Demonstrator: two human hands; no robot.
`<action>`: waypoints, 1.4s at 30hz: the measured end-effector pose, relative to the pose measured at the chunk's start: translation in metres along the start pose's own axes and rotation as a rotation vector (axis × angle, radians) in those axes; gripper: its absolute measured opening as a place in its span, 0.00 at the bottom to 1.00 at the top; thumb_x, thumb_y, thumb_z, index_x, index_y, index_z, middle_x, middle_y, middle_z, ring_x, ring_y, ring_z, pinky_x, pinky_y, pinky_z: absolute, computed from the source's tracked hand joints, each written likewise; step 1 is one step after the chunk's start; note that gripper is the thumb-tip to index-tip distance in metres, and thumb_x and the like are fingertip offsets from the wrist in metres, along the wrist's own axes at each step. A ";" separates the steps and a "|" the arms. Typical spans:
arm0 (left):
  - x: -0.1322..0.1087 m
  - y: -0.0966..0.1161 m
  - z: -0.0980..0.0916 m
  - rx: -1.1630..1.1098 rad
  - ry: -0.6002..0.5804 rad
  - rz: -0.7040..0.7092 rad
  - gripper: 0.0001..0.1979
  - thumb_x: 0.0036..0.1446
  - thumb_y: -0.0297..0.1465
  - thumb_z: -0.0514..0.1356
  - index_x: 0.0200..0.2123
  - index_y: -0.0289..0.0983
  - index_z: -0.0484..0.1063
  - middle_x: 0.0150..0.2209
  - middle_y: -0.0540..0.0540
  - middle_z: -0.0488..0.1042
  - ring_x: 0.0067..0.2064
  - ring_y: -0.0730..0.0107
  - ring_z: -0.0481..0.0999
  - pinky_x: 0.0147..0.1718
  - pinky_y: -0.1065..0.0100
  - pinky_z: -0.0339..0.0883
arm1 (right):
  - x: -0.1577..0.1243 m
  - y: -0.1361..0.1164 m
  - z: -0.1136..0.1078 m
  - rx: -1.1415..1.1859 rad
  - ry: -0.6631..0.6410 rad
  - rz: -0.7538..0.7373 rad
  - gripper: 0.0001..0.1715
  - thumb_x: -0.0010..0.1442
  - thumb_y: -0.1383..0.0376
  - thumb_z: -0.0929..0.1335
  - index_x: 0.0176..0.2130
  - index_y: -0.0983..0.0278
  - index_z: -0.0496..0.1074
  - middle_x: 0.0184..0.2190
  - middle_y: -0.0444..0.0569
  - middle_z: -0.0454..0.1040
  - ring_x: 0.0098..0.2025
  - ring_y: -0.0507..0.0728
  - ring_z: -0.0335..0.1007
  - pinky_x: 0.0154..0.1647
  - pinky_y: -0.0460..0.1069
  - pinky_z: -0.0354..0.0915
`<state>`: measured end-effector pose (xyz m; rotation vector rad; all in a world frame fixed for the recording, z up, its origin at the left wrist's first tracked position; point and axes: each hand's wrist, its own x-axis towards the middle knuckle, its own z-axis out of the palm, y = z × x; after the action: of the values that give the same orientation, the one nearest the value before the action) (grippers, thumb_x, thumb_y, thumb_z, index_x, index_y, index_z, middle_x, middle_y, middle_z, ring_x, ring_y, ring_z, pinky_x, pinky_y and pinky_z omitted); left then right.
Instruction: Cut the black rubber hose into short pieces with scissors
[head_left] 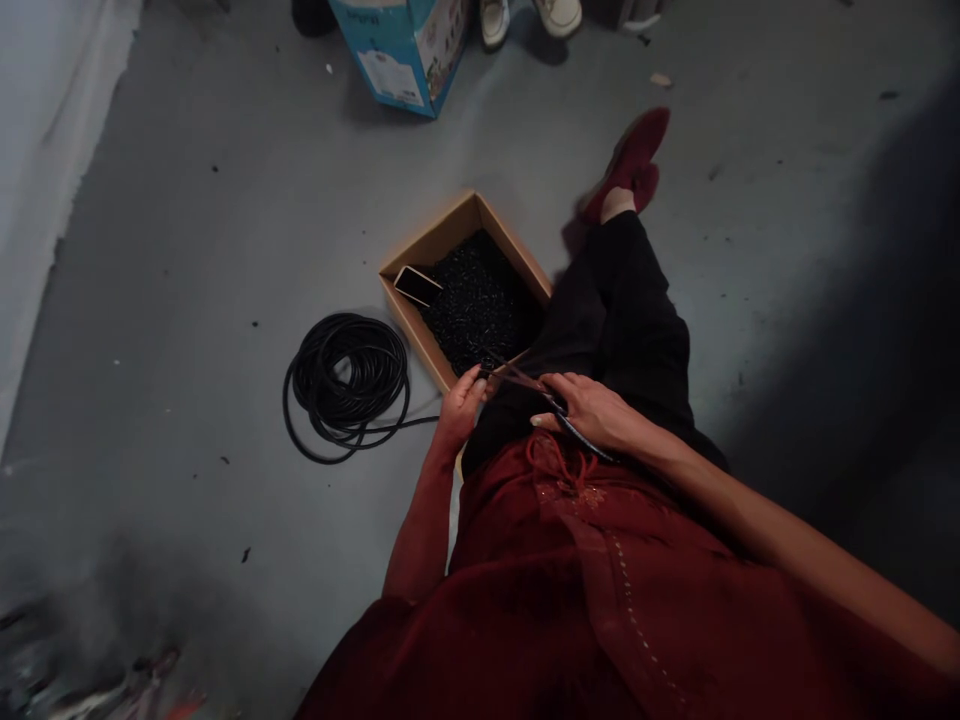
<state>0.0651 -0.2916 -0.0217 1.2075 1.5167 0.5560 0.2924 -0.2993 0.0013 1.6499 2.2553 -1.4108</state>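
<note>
My left hand (460,408) is closed around the end of a black cord, just over the near edge of a cardboard box (409,325). From that hand the cord runs left to a loose coil of black cord (352,375) on the floor. In my right hand (589,408) is a pair of scissors (523,378), its blades reaching toward my left fingertips. Many short black pieces (476,300) fill the bottom of the box. A small dark rectangular object with a pale rim (418,286) leans in the box's left corner.
My crossed legs (637,300) in black trousers lie right of the box. A blue printed carton (397,60) stands on the grey floor farther off, beside another person's shoes (559,15). A white wall edge (71,120) runs along the left, and small scraps dot the floor.
</note>
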 end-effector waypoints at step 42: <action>0.003 0.010 -0.005 0.205 -0.106 0.134 0.13 0.63 0.36 0.49 0.36 0.35 0.69 0.31 0.47 0.70 0.34 0.71 0.68 0.39 0.69 0.62 | 0.021 -0.017 0.005 0.050 -0.006 0.018 0.21 0.63 0.51 0.61 0.44 0.64 0.66 0.40 0.54 0.73 0.41 0.59 0.70 0.40 0.48 0.60</action>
<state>0.0649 -0.2842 -0.0128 1.4817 1.4363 0.4238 0.2677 -0.2876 -0.0010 1.6738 2.2143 -1.4781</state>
